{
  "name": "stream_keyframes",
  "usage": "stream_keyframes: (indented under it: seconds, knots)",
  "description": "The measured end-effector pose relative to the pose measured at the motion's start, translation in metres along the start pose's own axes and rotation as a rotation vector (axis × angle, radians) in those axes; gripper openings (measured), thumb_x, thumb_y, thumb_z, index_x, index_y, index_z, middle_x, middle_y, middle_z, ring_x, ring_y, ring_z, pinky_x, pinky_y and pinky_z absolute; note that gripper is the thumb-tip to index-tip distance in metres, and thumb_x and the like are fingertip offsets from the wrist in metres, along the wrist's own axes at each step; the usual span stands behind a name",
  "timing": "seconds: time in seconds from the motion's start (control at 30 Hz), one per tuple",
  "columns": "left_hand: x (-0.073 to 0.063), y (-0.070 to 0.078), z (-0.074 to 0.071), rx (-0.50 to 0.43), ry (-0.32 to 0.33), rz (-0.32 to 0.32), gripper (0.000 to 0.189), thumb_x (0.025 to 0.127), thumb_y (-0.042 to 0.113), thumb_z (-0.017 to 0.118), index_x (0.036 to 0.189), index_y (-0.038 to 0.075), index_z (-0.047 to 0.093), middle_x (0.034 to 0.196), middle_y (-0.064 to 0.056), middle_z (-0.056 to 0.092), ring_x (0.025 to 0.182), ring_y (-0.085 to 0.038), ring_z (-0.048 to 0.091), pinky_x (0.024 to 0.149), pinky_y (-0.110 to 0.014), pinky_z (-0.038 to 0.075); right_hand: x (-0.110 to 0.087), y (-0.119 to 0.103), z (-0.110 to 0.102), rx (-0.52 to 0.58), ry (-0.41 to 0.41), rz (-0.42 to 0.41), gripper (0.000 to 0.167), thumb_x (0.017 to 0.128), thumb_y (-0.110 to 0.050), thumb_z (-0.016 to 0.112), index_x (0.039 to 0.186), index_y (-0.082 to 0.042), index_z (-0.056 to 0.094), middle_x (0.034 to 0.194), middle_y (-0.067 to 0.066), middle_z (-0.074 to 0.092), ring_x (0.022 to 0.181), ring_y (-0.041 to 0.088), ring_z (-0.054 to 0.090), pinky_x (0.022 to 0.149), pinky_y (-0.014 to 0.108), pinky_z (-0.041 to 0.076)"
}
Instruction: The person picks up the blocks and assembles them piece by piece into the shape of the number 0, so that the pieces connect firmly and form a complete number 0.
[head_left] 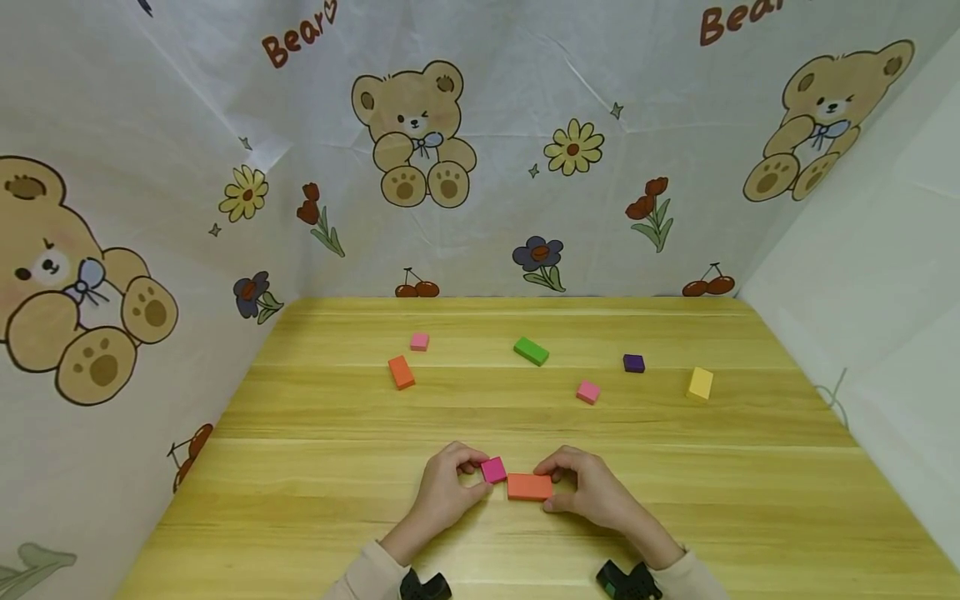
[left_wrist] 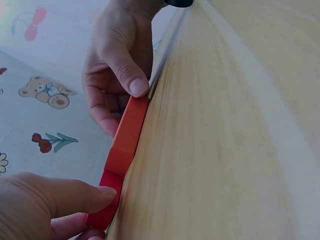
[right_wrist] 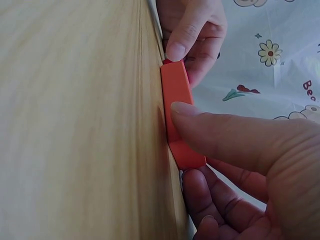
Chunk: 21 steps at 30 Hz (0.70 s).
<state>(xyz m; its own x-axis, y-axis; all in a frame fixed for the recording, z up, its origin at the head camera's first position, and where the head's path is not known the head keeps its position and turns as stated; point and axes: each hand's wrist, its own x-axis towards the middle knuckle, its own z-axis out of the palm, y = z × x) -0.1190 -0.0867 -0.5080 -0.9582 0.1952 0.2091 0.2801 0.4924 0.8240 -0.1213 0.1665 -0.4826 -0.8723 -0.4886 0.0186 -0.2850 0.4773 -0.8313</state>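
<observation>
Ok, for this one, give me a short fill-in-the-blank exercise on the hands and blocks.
The left hand holds the magenta block, and the right hand holds a block coloured ____.
In the head view, the rightmost block is coloured ____.
There, the purple block lies to the ____ of the green block.
Missing words: orange; yellow; right.

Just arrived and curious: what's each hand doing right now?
Left hand: holding the small magenta square block between thumb and fingers.
Right hand: holding the orange rectangular block.
</observation>
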Motion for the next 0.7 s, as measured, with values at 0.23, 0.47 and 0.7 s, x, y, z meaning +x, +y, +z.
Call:
stream_keyframes:
  seconds: [0.23, 0.47, 0.7]
  knots:
    - [-0.0012, 0.0008, 0.0012, 0.02, -0.003, 0.008, 0.028, 0.07, 0.007, 0.085, 0.096, 0.007, 0.074, 0.087, 0.002, 0.064, 0.077, -0.01, 0.056, 0.069, -0.023, 0.047, -0.0009, 0.0015, 0.0005, -0.002, 0.0, -0.001, 0.031, 0.076, -0.015, 0.083, 0.105, -0.013, 0.071, 0.102, 0.0, 0.066, 0.087, 0.012, 0.057, 0.077, 0.023, 0.049]
    - [-0.0017, 0.0018, 0.0011, 0.039, -0.004, 0.0, 0.027, 0.072, 0.007, 0.084, 0.097, 0.007, 0.074, 0.088, 0.002, 0.065, 0.077, -0.008, 0.055, 0.069, -0.022, 0.047, -0.0011, 0.0013, 0.0002, -0.005, 0.003, -0.009, 0.034, 0.076, -0.015, 0.083, 0.108, -0.011, 0.07, 0.103, 0.001, 0.067, 0.088, 0.014, 0.058, 0.078, 0.024, 0.05]
    - [-0.0018, 0.0019, 0.0005, 0.041, -0.01, 0.004, 0.027, 0.071, 0.008, 0.085, 0.096, 0.007, 0.074, 0.088, 0.002, 0.064, 0.077, -0.009, 0.056, 0.068, -0.023, 0.046, -0.0005, 0.0038, -0.0012, 0.018, -0.01, -0.013, 0.042, 0.075, -0.015, 0.084, 0.113, -0.006, 0.068, 0.107, 0.004, 0.067, 0.089, 0.016, 0.059, 0.079, 0.024, 0.051]
